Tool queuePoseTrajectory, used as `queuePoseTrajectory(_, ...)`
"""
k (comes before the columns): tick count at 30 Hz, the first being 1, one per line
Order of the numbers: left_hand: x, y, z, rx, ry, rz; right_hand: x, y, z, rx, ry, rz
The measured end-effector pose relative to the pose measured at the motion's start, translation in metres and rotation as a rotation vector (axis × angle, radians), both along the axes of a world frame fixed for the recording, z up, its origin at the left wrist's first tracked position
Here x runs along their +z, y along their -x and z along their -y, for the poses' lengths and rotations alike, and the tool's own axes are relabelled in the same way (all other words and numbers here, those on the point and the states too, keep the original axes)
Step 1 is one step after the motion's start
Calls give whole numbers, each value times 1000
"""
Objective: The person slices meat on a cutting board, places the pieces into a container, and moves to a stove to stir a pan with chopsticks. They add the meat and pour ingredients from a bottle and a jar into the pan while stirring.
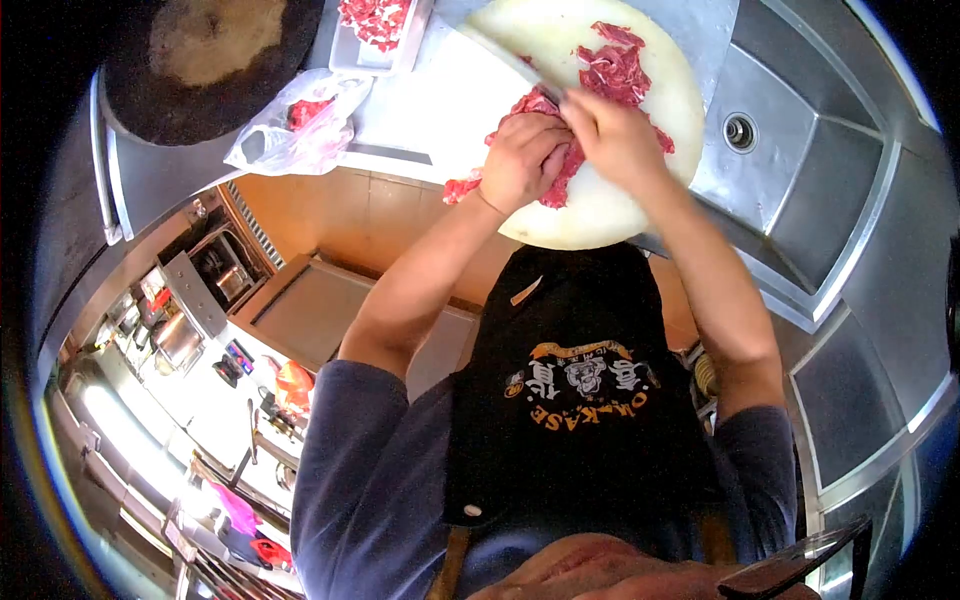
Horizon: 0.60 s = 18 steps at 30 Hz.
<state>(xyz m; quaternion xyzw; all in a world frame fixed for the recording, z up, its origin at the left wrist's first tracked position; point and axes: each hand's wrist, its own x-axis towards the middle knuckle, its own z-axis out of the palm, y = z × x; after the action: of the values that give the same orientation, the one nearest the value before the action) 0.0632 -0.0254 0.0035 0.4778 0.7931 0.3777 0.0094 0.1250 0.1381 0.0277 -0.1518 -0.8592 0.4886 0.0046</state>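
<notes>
Raw red meat [557, 188] lies on a round, pale cutting board [600, 222]. My left hand [522, 160] presses on this meat with its fingers curled, gripping it against the board. Closed around a knife handle, my right hand [615, 140] is just beside the left one. The knife's blade [505, 60] reaches toward the upper left, its edge close to the left fingers and over the meat. Sliced meat [615, 70] sits in a loose pile farther back on the board. Part of the meat is hidden under my hands.
A metal sink [790, 150] with a drain is right of the board. To the left are a plastic bag [300, 120] with meat inside, a white tray [385, 58] of sliced meat, and a dark round block [210, 60]. Shelves with kitchen items [180, 340] stand at lower left.
</notes>
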Motion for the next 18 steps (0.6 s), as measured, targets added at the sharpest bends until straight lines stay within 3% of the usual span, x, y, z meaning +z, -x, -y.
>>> queuePoseTrajectory(3,1,-3,0,26,-10,-9,19,0,-12,-52,-56,-34)
queuePoseTrajectory(5,-3,-5,3,38,-18,1,52,-39,-18,-14,-29,131)
queuePoseTrajectory(10,0,-3,4,9,60,-29,74,-128,-14,82,-164,111)
queuePoseTrajectory(18,3,-1,1,24,52,13,52,-73,-3,109,-92,207)
